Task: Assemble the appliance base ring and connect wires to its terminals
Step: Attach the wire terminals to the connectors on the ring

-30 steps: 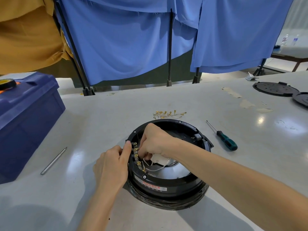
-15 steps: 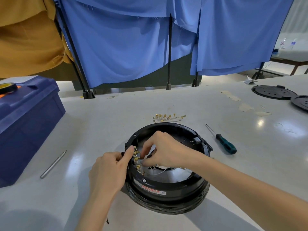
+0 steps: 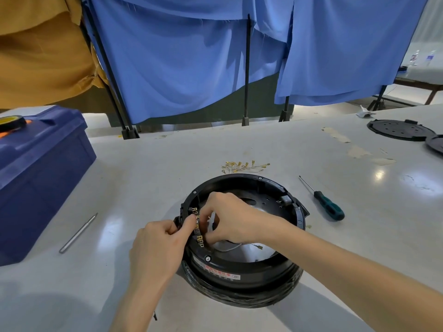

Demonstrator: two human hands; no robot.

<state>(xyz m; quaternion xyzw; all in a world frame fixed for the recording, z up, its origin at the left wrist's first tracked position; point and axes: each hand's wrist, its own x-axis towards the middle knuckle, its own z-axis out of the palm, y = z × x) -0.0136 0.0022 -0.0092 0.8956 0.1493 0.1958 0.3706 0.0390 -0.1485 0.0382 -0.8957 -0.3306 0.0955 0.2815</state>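
A round black appliance base ring (image 3: 249, 264) lies upside down on the table (image 3: 167, 159) before me. A row of brass terminals (image 3: 199, 239) runs along its inner left wall. My left hand (image 3: 160, 243) grips the ring's left rim, thumb pressed by the terminals. My right hand (image 3: 230, 219) reaches inside, fingertips pinching a thin white wire (image 3: 227, 248) at the terminal row. A brass connector on that wire (image 3: 259, 247) hangs loose over the shiny inner plate.
A pile of spare brass-tipped wires (image 3: 244, 166) lies just behind the ring. A green-handled screwdriver (image 3: 323, 202) rests to the right, a metal rod (image 3: 78, 233) to the left. A blue toolbox (image 3: 36, 168) stands far left; two black discs (image 3: 400, 130) sit far right.
My right hand has shifted lower along the terminal row and its fingers have closed tighter on the wire. My left hand has slid slightly up the rim.
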